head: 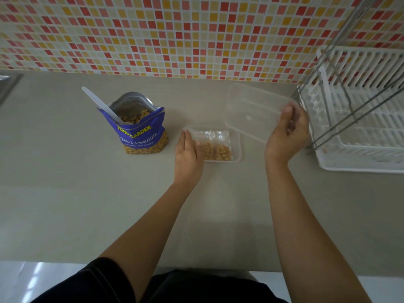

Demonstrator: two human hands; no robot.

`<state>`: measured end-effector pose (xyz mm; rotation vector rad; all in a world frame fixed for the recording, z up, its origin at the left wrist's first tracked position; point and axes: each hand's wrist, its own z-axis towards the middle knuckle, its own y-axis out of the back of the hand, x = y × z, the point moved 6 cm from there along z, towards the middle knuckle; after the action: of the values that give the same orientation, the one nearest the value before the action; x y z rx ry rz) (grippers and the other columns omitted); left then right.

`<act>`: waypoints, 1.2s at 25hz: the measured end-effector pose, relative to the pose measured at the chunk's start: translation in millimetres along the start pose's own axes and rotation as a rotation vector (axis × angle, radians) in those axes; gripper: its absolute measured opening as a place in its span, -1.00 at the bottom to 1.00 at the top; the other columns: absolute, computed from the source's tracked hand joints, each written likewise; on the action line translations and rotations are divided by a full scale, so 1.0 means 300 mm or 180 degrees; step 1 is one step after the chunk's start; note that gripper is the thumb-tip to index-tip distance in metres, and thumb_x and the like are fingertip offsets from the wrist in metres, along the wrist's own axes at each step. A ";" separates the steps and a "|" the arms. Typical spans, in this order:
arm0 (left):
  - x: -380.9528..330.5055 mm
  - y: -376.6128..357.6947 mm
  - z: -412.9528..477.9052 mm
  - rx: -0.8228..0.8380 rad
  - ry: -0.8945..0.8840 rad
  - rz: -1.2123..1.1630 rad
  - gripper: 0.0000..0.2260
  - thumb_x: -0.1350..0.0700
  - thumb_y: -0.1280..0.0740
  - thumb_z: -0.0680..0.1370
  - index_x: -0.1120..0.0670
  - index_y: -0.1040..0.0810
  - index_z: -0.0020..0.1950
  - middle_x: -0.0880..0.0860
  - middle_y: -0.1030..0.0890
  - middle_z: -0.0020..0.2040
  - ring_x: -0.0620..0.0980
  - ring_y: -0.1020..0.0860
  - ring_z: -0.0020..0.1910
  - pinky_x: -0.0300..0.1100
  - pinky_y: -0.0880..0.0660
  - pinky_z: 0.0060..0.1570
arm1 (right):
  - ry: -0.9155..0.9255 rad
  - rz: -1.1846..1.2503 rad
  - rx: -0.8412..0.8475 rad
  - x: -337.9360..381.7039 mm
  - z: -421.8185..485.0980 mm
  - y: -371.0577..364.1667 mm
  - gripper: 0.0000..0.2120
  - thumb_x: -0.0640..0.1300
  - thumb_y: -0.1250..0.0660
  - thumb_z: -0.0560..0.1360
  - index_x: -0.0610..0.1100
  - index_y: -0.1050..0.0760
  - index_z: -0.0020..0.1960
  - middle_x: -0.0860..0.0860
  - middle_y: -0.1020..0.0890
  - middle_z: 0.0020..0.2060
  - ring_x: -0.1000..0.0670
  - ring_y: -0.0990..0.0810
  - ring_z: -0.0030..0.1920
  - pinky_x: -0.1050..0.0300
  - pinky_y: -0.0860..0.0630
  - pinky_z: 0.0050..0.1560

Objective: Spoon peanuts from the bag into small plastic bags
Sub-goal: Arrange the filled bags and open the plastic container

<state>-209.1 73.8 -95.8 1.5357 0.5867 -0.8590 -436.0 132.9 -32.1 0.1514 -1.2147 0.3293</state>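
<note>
Clear lid (251, 108) is hanging right of the container (237, 149), right hand (286, 132) pinching it, left hand (188, 154) laying straight fingers (187, 138) against the container.

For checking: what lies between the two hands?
Head view: a clear tub with filled small bags beside the left hand, and the lid the right hand holds.

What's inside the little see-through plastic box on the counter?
Inside the clear rectangular plastic container lie small clear plastic bags filled with peanuts. The left hand covers its left side, hiding whatever lies there.
</note>
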 end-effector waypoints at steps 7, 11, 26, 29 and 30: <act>-0.064 0.002 0.006 0.0096 -0.0078 -0.0642 -0.55 0.04 -0.06 0.63 0.12 -0.09 0.50 0.10 -0.31 0.46 0.01 -0.31 0.41 -0.23 -0.23 0.34 | -0.0823 -0.0414 0.0735 -0.114 -0.046 -0.082 -0.57 -0.08 -0.29 0.52 -0.20 -0.38 0.34 0.00 -0.57 -0.14 0.23 -0.51 -0.37 0.33 -0.50 -0.20; -0.014 0.019 0.023 -0.0161 0.0055 -0.0385 -0.59 0.02 -0.07 0.62 0.17 -0.25 0.42 0.18 -0.42 0.35 0.11 -0.38 0.33 -0.05 -0.33 0.32 | -0.1141 -0.0581 0.1286 -0.191 -0.110 -0.109 -0.60 -0.16 -0.19 0.56 -0.22 -0.33 0.38 -0.12 -0.52 0.25 0.09 -0.50 0.16 0.46 -0.37 0.12; 0.133 0.003 0.020 -0.0233 0.0486 0.0281 -0.62 0.25 -0.07 0.59 0.22 -0.25 0.42 0.35 -0.55 -0.03 0.28 -0.52 -0.04 0.04 -0.46 -0.02 | -0.0509 -0.2071 0.2372 -0.299 -0.230 -0.187 -0.55 -0.20 -0.07 0.61 -0.25 -0.12 0.47 -0.25 -0.44 0.31 -0.22 -0.44 0.28 0.18 -0.24 0.19; 0.138 0.003 0.020 -0.0296 0.0513 0.0261 -0.63 0.25 -0.08 0.59 0.23 -0.28 0.41 0.35 -0.55 -0.03 0.28 -0.52 -0.04 0.02 -0.45 -0.03 | -0.0414 -0.2171 0.2357 -0.306 -0.230 -0.192 -0.56 -0.19 -0.06 0.61 -0.25 -0.12 0.46 -0.27 -0.48 0.27 -0.24 -0.47 0.25 0.13 -0.26 0.16; 0.139 0.003 0.018 -0.0335 0.0511 0.0233 -0.63 0.25 -0.08 0.60 0.23 -0.27 0.42 0.35 -0.55 -0.01 0.27 -0.52 -0.02 0.01 -0.44 -0.01 | -0.0390 -0.2196 0.2368 -0.308 -0.229 -0.195 -0.56 -0.19 -0.06 0.61 -0.25 -0.12 0.46 -0.27 -0.49 0.26 -0.24 -0.47 0.24 0.11 -0.27 0.16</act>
<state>-184.7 63.7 -128.4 1.5290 0.6772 -0.6432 -384.1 82.1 -138.7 1.2161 -1.0358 0.1472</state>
